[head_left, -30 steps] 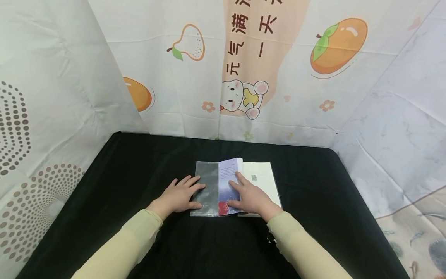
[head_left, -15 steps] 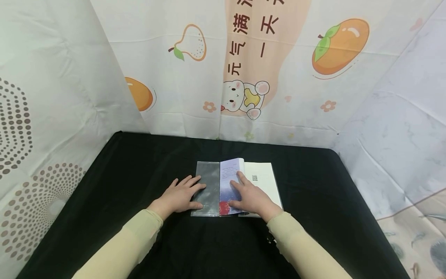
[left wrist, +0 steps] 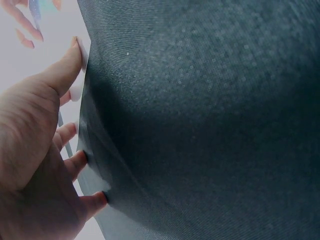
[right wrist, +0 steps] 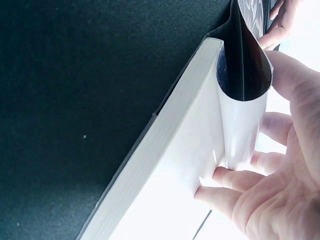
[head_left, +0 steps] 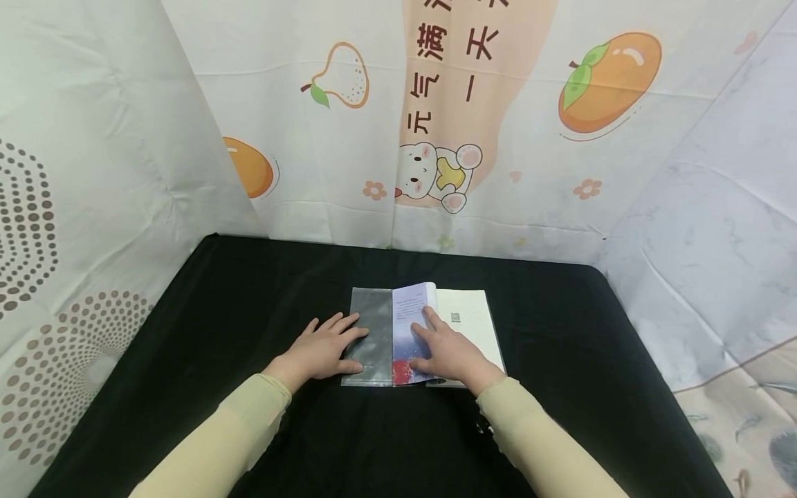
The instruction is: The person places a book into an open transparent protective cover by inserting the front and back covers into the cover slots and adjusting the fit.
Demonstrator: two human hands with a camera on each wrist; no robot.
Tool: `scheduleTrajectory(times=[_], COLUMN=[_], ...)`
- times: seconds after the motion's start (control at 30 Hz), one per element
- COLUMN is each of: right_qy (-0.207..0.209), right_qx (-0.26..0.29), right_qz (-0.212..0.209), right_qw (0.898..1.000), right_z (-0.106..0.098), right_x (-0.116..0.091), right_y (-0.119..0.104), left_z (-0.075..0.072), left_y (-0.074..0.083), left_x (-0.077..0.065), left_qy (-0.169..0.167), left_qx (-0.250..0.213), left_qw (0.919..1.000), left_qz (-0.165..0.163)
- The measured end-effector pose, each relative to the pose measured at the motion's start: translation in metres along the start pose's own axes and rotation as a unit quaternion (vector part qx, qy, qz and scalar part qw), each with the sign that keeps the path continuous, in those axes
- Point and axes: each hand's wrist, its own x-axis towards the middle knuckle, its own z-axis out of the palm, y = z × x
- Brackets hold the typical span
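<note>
A book (head_left: 472,325) lies on the black cloth, its pale page with a small square code facing up. Its purple cover flap (head_left: 407,335) bends over to the left, and the right wrist view shows this flap (right wrist: 243,125) curved in a loop beside the thick block of pages (right wrist: 165,120). Left of it spreads a clear plastic book cover (head_left: 376,363). My left hand (head_left: 317,351) rests on that plastic's left edge, fingers spread. With fingers apart, my right hand (head_left: 453,353) presses on the purple flap; some fingertips touch the pale page in the right wrist view.
Black cloth (head_left: 261,290) covers the table around the book. White printed curtains (head_left: 498,228) hang behind the table's far edge and along both sides. A small dark item (head_left: 483,425) shows by the right sleeve, too small to tell.
</note>
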Motion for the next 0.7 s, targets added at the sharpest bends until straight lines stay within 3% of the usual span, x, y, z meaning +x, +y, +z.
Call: scheduleTrajectory(times=[0.7], right_qy=[-0.006], right_qx=[-0.014], right_qz=[-0.001], right_qw=[1.000], right_z=[0.0037], right_x=[0.0016], right_y=[-0.0002], left_z=[0.0005], left_y=[-0.0003], left_x=[0.0002], left_qy=[0.001], left_qx=[0.000], left_qw=[1.0000], left_qz=[-0.001])
